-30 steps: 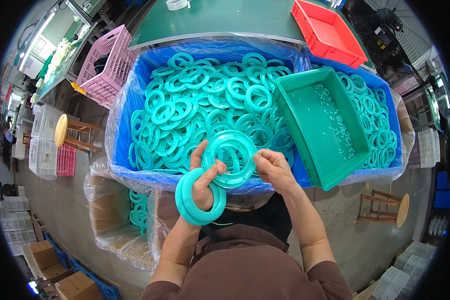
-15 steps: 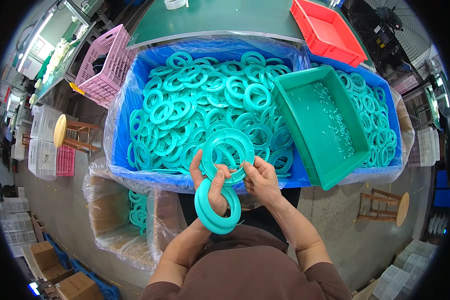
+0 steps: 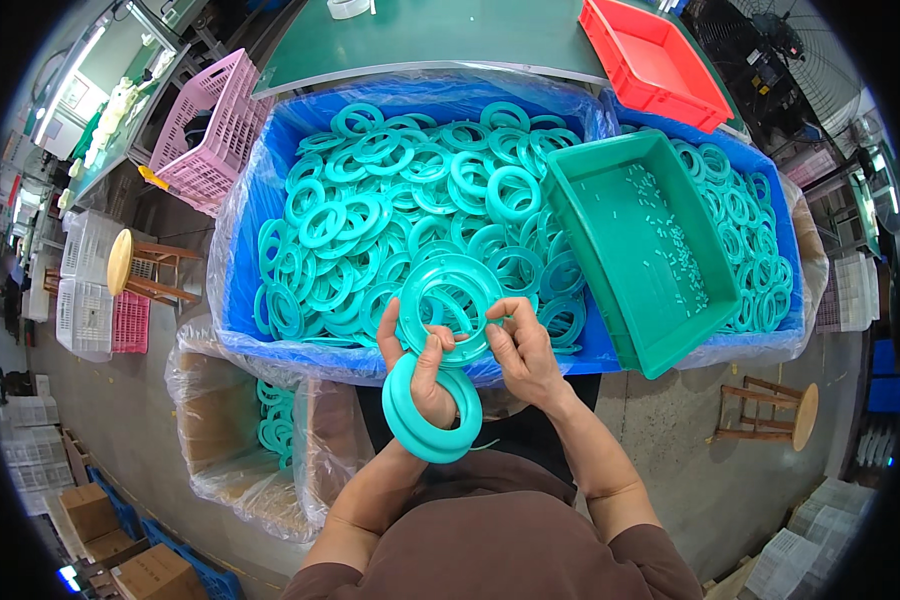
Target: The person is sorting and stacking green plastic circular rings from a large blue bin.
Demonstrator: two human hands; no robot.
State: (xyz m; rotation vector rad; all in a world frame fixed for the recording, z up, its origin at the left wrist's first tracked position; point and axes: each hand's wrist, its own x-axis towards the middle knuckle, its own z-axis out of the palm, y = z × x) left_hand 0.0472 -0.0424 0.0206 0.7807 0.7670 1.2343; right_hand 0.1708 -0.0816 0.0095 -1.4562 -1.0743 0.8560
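Right hand [image 3: 526, 362], thumb and forefinger curled close, was at the right rim of a teal ring [image 3: 486, 290]; whether it pinched anything was unclear. Left hand [image 3: 427, 384] gripped the lower-left edge, two more rings [image 3: 438, 441] looped around it.

Two hands [image 3: 435, 402] [image 3: 525, 362] busy left of the one green tray [image 3: 625, 255], at least two turquoise rings [image 3: 411, 305] in their grip, one red tray [image 3: 660, 65] beyond it, two wooden stools [image 3: 120, 263] [image 3: 807, 418] flanking it

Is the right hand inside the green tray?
No, the right hand is at the upper teal ring in the left hand, left of the green tray.
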